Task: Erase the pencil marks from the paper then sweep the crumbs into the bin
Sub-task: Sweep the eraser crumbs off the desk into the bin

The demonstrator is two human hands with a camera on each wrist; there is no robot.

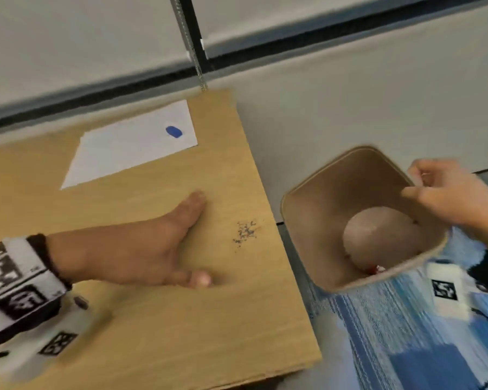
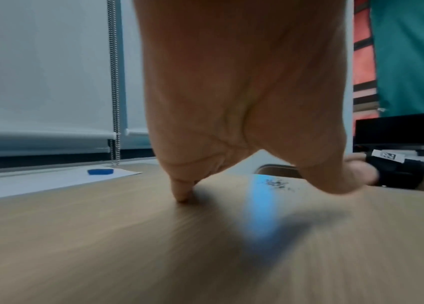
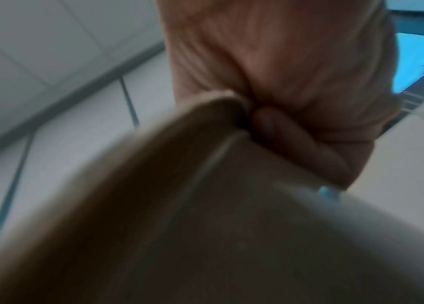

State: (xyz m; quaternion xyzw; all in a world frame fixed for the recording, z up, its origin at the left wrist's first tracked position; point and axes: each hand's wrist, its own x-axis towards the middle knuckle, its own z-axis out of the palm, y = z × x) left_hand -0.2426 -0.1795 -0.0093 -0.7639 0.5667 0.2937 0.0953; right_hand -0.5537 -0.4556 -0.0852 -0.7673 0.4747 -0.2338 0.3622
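Note:
A small heap of dark eraser crumbs [image 1: 245, 232] [image 2: 278, 184] lies on the wooden table [image 1: 181, 319] near its right edge. My left hand [image 1: 152, 249] [image 2: 231, 123] stands on edge on the table just left of the crumbs, fingers straight, thumb spread. My right hand [image 1: 445, 192] [image 3: 283, 102] grips the rim of a tan bin [image 1: 335, 206] [image 3: 205, 205], held tilted beside the table's right edge. The white paper [image 1: 130, 144] [image 2: 36, 181] lies at the back left with a blue eraser [image 1: 174, 132] [image 2: 100, 171] on it.
White roller blinds [image 1: 82, 38] with a bead chain [image 1: 192, 46] hang behind the table. The bin holds a rounded brownish lump [image 1: 383, 237]. A blue patterned cloth [image 1: 406, 333] shows under the bin at lower right.

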